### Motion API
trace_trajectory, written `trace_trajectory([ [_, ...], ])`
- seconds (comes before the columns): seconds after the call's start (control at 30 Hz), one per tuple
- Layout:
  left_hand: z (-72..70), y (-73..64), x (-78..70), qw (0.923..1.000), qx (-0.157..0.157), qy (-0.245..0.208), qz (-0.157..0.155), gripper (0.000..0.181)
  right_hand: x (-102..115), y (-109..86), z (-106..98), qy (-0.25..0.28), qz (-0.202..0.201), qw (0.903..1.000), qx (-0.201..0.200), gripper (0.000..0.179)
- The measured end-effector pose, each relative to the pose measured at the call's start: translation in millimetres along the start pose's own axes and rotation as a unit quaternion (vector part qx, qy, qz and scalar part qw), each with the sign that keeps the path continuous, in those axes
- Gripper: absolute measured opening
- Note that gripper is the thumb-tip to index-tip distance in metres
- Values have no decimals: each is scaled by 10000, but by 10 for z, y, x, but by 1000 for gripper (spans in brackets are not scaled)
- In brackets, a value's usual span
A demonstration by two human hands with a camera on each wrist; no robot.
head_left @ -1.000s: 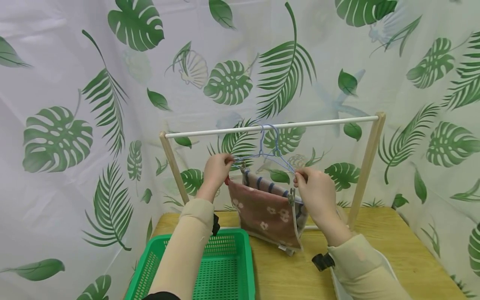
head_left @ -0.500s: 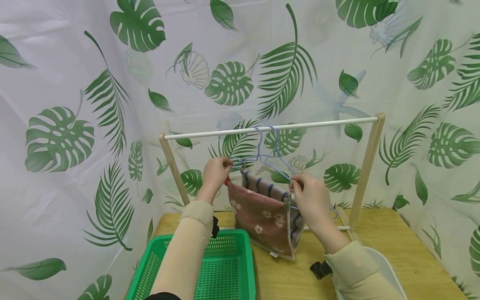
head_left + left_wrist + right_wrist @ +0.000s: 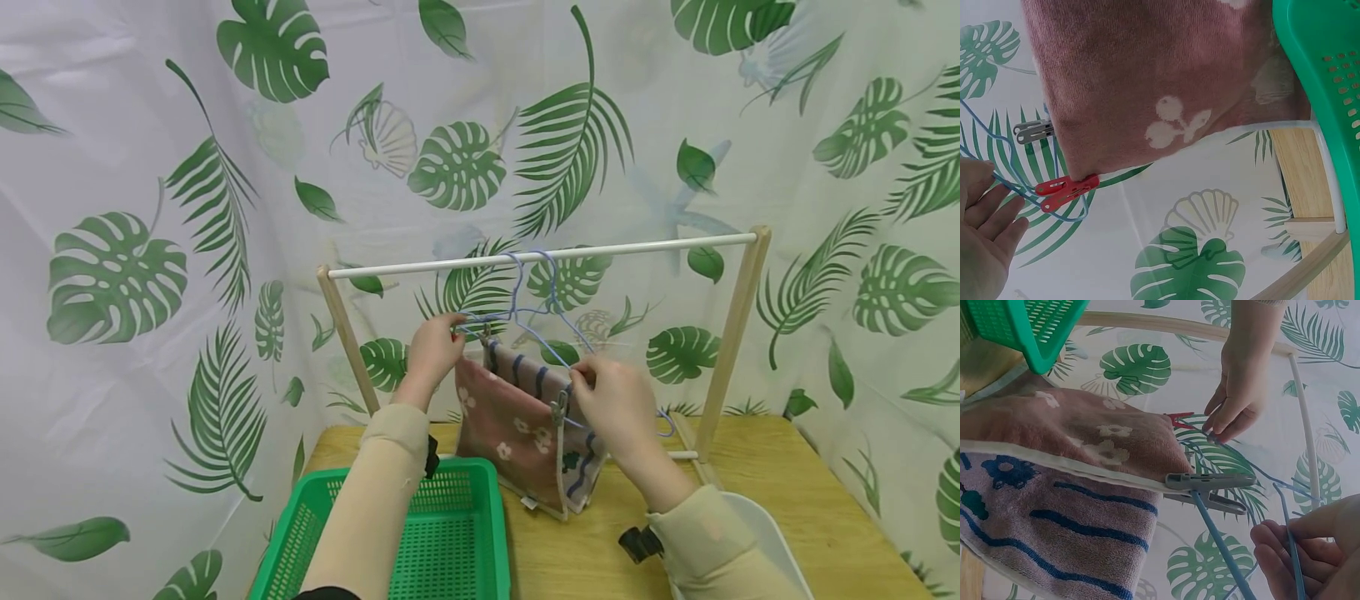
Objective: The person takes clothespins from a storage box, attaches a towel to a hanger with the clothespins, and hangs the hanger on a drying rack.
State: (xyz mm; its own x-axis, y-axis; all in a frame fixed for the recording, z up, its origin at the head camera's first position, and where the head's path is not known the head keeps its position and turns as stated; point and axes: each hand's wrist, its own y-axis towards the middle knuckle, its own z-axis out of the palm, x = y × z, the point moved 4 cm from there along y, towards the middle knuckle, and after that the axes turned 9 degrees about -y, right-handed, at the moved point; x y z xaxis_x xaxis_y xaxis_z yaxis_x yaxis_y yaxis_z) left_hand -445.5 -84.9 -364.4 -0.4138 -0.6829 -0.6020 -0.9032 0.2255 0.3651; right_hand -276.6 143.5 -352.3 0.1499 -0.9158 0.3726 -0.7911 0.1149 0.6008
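Observation:
My left hand pinches the left arm of the front blue wire hanger. My right hand pinches its right arm between thumb and fingers. A pink towel with white flowers hangs from it. A red clothespin clips the towel's left corner, and a grey clothespin its right. Behind hangs a striped towel on a second blue hanger, with another grey clothespin near its left corner. Both hanger hooks are at the white rail.
A green plastic basket stands on the wooden table at front left. A white container is partly hidden by my right sleeve. The rack's wooden posts rise at both sides, before a leaf-patterned curtain.
My right hand has moved left and down, bringing the front hanger's right end and the pink towel with it. More of the striped towel shows. My left hand has barely moved.

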Motion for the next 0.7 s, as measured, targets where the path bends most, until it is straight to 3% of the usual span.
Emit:
trace_trajectory([
  [0.4,58,-30,20,9988,479,-12,132,50,33,-32,12,-374,-295,9988,118,9],
  [0.7,103,-106,131,9977,670,-13,97,45,-10,-93,-14,-591,-625,9963,-49,8],
])
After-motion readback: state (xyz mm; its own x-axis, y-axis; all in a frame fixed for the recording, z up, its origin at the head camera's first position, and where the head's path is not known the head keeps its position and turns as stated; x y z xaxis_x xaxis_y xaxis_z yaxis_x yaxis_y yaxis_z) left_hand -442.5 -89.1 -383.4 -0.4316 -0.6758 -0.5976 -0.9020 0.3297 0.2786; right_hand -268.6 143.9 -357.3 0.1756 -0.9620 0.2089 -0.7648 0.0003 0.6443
